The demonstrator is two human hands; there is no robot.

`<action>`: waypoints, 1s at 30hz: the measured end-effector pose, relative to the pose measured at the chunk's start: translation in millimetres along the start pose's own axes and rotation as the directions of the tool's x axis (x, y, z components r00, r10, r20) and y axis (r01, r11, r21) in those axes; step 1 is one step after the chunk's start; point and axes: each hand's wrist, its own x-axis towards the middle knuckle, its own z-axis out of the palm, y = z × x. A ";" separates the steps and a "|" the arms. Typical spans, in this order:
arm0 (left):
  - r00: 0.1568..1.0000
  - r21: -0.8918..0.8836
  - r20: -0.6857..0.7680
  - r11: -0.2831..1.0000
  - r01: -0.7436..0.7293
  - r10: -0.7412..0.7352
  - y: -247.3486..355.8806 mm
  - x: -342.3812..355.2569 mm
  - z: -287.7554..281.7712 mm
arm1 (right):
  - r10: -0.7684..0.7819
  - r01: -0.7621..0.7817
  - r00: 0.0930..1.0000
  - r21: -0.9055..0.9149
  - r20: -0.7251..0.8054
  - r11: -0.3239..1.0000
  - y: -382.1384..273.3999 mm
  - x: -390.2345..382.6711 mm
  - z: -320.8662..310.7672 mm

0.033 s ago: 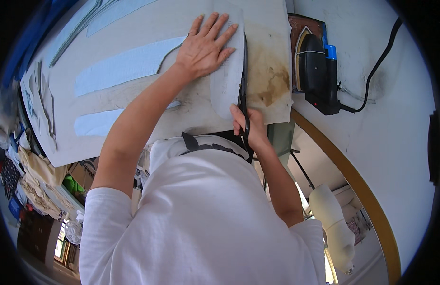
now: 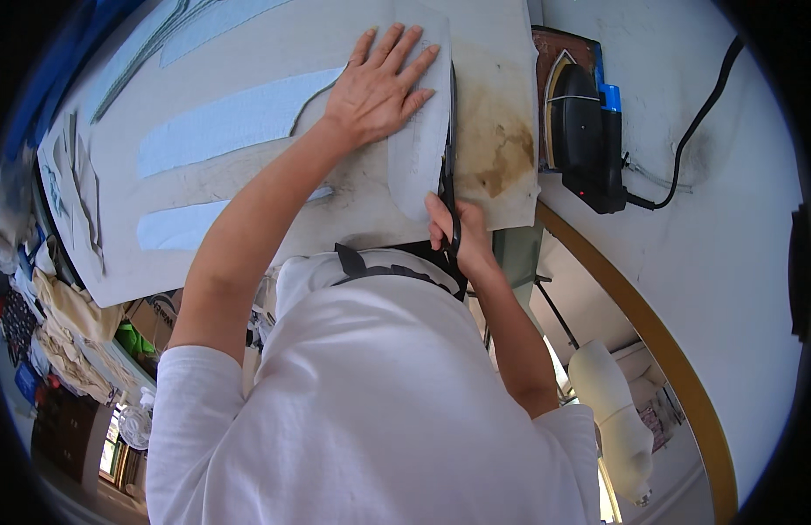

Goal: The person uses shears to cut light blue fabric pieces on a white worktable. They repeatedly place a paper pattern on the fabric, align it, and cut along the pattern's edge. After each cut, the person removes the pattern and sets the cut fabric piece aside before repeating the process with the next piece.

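Observation:
My left hand (image 2: pixel 377 92) lies flat with fingers spread on a long whitish piece with a rounded near end (image 2: pixel 409 179), perhaps paper or thin interfacing. Black-handled scissors (image 2: pixel 448 171) are gripped in my right hand (image 2: pixel 468 232) close to the table's near edge. Their blades point away from me along the right side of the whitish piece; whether they are fully closed is hard to make out. Beside my left wrist is a curved light blue fabric piece (image 2: pixel 222 121), and a smaller light blue piece (image 2: pixel 180 227) sits nearer me, partly behind my forearm.
On the right, a black iron (image 2: pixel 580 131) rests on its stand, its cord (image 2: pixel 685 140) running back. The pale table cover (image 2: pixel 489 96) has brown stains. More blue strips (image 2: pixel 139 61) lie far left, with narrow scraps (image 2: pixel 77 192) nearer. Heaped cloth (image 2: pixel 73 332) stands below left.

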 end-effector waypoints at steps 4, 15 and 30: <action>1.000 -0.011 -0.004 1.000 -0.001 0.001 0.5 0.9 -1.5 | -0.005 0.005 1.000 0.013 0.001 1.000 -2.8 3.0 -0.3; 1.000 -0.016 0.005 1.000 -0.004 0.004 0.1 1.0 -4.4 | 0.005 -0.005 1.000 -0.005 -0.027 1.000 -9.4 4.6 3.3; 1.000 -0.034 0.012 0.999 0.004 -0.004 0.5 1.8 -7.2 | -0.022 0.021 0.998 -0.021 -0.053 1.000 -28.2 18.5 3.2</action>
